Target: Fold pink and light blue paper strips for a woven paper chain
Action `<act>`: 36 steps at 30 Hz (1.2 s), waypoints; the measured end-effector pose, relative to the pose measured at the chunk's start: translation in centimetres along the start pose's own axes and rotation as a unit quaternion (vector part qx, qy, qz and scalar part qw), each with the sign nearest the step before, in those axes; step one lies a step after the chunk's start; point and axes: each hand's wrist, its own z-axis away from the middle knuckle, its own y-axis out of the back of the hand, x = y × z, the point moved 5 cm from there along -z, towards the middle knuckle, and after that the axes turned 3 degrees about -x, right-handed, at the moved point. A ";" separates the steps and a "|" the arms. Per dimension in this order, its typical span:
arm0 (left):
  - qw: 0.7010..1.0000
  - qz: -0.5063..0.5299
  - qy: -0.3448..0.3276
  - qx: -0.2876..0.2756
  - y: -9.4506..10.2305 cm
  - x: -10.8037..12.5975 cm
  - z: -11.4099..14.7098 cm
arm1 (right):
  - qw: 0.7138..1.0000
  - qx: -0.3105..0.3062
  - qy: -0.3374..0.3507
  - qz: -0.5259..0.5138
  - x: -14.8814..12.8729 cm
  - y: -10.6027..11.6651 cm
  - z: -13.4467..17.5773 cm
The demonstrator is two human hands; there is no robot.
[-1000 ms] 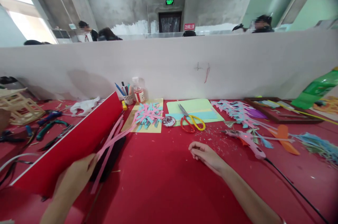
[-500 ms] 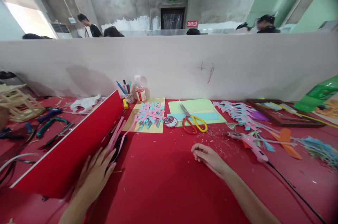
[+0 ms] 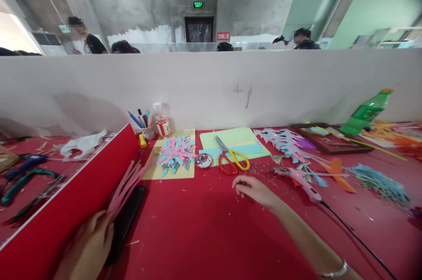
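At lower left, my left hand (image 3: 90, 242) is closed around the lower ends of several pink paper strips (image 3: 123, 192), which fan out upward. Beside it, a black phone-like slab (image 3: 127, 223) lies on the red table, and the red upright panel (image 3: 82, 196) stands just left. My right hand (image 3: 252, 190) rests near the table's middle with loosely curled fingers and nothing visible in them. Just beyond it lie scissors (image 3: 232, 157) with one red and one yellow handle. A pile of short pink and blue strips (image 3: 176, 151) sits on yellow paper (image 3: 187, 174).
A pink glue gun (image 3: 298, 179) with a black cord lies to the right, near an orange piece (image 3: 336, 174) and a folded-strip chain (image 3: 285, 141). Behind are a pen cup (image 3: 148, 132), a small bottle (image 3: 161, 121) and a green bottle (image 3: 365, 113). Pliers (image 3: 29, 181) lie left.
My left hand has gone from spread over the pink strips to closed on them, drawn back towards me and lifting them. My view has turned right; my right hand stays nearly still.
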 end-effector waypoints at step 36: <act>0.944 0.133 -0.287 0.095 1.7 15.0 0.7 | 0.737 0.028 -0.132 0.663 0.2 13.8 -13.3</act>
